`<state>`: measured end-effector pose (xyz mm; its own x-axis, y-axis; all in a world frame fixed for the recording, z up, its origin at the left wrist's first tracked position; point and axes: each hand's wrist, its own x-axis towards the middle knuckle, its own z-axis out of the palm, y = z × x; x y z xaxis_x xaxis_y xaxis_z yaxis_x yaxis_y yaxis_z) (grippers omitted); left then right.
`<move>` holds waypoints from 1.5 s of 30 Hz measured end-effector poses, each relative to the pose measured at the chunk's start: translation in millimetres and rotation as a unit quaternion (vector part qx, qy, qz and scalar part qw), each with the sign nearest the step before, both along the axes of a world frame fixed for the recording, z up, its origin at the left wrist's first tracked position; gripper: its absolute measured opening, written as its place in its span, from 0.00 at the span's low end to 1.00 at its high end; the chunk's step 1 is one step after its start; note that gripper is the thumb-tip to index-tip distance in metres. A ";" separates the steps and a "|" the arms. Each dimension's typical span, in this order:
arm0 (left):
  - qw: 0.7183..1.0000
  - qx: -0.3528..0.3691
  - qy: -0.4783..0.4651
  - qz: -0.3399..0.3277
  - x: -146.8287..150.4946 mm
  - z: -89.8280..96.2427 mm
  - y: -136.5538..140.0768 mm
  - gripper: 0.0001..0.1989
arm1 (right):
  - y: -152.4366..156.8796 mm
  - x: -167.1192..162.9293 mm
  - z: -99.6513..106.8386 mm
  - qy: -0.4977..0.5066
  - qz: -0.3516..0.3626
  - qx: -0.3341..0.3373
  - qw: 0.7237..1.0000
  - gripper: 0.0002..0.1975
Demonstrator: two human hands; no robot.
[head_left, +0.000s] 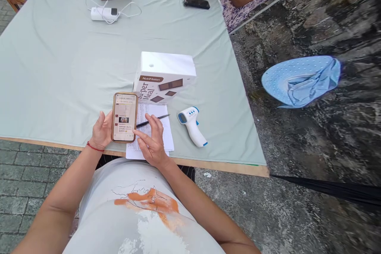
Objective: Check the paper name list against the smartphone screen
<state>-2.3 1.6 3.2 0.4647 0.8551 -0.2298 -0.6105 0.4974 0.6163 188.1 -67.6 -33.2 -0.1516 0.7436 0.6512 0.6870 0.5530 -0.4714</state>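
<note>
Left hand clamped on gold-cased lit smartphone, upright above the tabletop near edge. Right hand holds black pen, thumb at the screen, over printed white paper sheet. White cardboard box at 12 o'clock, white-blue infrared thermometer at 3.

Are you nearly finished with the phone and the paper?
Done: the paper looks filled with small print. In hand: the left hand holds the phone, its chat showing; the right hand holds a pen, a finger at the screen. Left: the thermometer lies untouched.
</note>
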 end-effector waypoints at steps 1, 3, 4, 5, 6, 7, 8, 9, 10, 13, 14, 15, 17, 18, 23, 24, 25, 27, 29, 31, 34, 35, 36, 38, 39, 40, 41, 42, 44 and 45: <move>1.000 0.001 0.001 0.001 -0.1 -0.2 0.0 0.34 | 0.0 0.2 0.1 -0.002 -0.001 0.000 1.000 0.17; 1.000 0.004 0.003 0.002 -0.2 -0.5 0.0 0.34 | -0.1 1.0 0.3 -0.006 -0.001 -0.001 1.000 0.17; 1.000 0.005 0.005 0.002 -0.2 -0.6 0.1 0.34 | -0.1 1.5 0.5 -0.008 0.000 -0.002 1.000 0.18; 1.000 0.007 0.006 0.002 -0.2 -0.7 0.1 0.34 | -0.1 1.9 0.6 -0.008 0.001 -0.002 1.000 0.18; 1.000 0.008 0.008 0.002 -0.2 -0.8 0.2 0.34 | -0.2 2.3 0.7 -0.008 0.001 -0.003 1.000 0.18; 1.000 0.008 0.008 0.001 -0.2 -0.9 0.2 0.34 | -0.3 2.6 0.7 -0.008 0.001 -0.004 1.000 0.18; 1.000 0.009 0.008 0.001 -0.2 -1.0 0.2 0.34 | -0.3 2.7 0.8 -0.007 0.001 -0.004 1.000 0.18; 1.000 0.011 0.008 0.001 -0.1 -1.1 0.1 0.34 | -0.4 2.7 0.8 -0.007 0.001 -0.005 1.000 0.19; 1.000 0.015 0.009 0.001 -0.1 -1.2 0.1 0.34 | -0.5 2.6 0.7 -0.005 0.001 -0.005 1.000 0.19; 0.999 0.032 0.015 -0.005 -0.2 -1.2 -0.2 0.35 | -0.7 2.0 0.7 0.000 0.000 -0.006 1.000 0.19; 0.999 0.034 0.017 -0.006 -0.3 -1.0 -0.3 0.35 | -0.7 1.9 0.8 0.002 -0.001 -0.007 1.000 0.19; 0.999 0.035 0.018 -0.007 -0.3 -0.7 -0.3 0.34 | -0.7 1.7 0.8 0.002 -0.002 -0.007 1.000 0.19; 0.999 0.033 0.021 -0.005 -0.2 0.0 -0.4 0.35 | -0.7 1.7 0.8 -0.001 -0.004 -0.008 1.000 0.18; 0.999 0.032 0.022 -0.003 -0.1 0.4 -0.4 0.35 | -0.8 1.8 0.7 -0.002 -0.005 -0.008 1.000 0.18; 1.000 0.014 0.024 0.006 1.0 2.0 -0.3 0.35 | -1.5 3.0 -0.7 -0.006 -0.009 -0.021 1.000 0.18; 1.000 0.016 0.026 0.005 1.1 2.2 -0.4 0.36 | -1.7 3.2 -0.9 -0.007 -0.009 -0.024 1.000 0.19; 0.999 0.020 0.028 0.004 1.1 2.3 -0.4 0.36 | -1.8 3.4 -1.0 -0.008 -0.008 -0.025 1.000 0.19; 0.999 0.026 0.031 0.002 1.1 2.5 -0.5 0.36 | -2.0 3.6 -1.0 -0.007 -0.005 -0.024 1.000 0.19; 0.999 0.021 0.029 0.002 1.0 2.7 -0.5 0.36 | -2.0 3.6 -0.8 -0.004 -0.003 -0.021 1.000 0.19; 1.000 0.015 0.025 0.003 1.0 3.0 -0.4 0.36 | -1.8 3.3 -0.4 -0.003 -0.003 -0.020 1.000 0.19; 1.000 0.009 0.018 0.004 1.3 3.3 -0.2 0.35 | -1.6 3.2 -0.2 0.000 -0.003 -0.018 1.000 0.19; 1.000 0.003 0.014 0.006 1.4 3.4 -0.2 0.35 | -1.6 3.3 -0.3 0.000 -0.003 -0.017 1.000 0.19; 1.000 -0.006 0.008 0.008 1.6 3.6 -0.1 0.35 | -1.7 3.4 -0.5 -0.001 -0.004 -0.017 1.000 0.19; 1.000 -0.022 -0.001 0.012 1.9 4.2 -0.1 0.36 | -1.9 3.9 -1.1 -0.005 -0.006 -0.022 1.000 0.19; 1.000 -0.026 -0.003 0.013 2.1 4.5 -0.1 0.36 | -2.1 4.2 -1.5 -0.007 -0.008 -0.025 1.000 0.18; 1.000 -0.025 -0.003 0.013 2.2 4.8 -0.1 0.36 | -2.2 4.4 -1.9 -0.008 -0.009 -0.028 1.000 0.18; 1.000 -0.023 -0.001 0.012 2.3 5.1 -0.1 0.36 | -2.4 4.6 -2.1 -0.009 -0.010 -0.029 0.999 0.18; 1.000 -0.019 0.002 0.011 2.3 5.3 -0.2 0.36 | -2.5 4.7 -2.2 -0.011 -0.010 -0.031 0.999 0.18; 1.000 -0.011 0.007 0.006 2.2 5.6 -0.3 0.36 | -2.6 4.7 -2.0 -0.015 -0.011 -0.032 0.999 0.18; 1.000 -0.009 0.009 0.005 2.2 5.7 -0.3 0.36 | -2.6 4.7 -1.7 -0.017 -0.011 -0.031 0.999 0.18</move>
<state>-0.1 1.3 8.9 0.4514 0.8559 -0.2524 -0.6052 0.5015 0.6182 192.7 -70.2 -34.9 -0.1559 0.7861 0.5981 0.7156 0.5073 -0.4802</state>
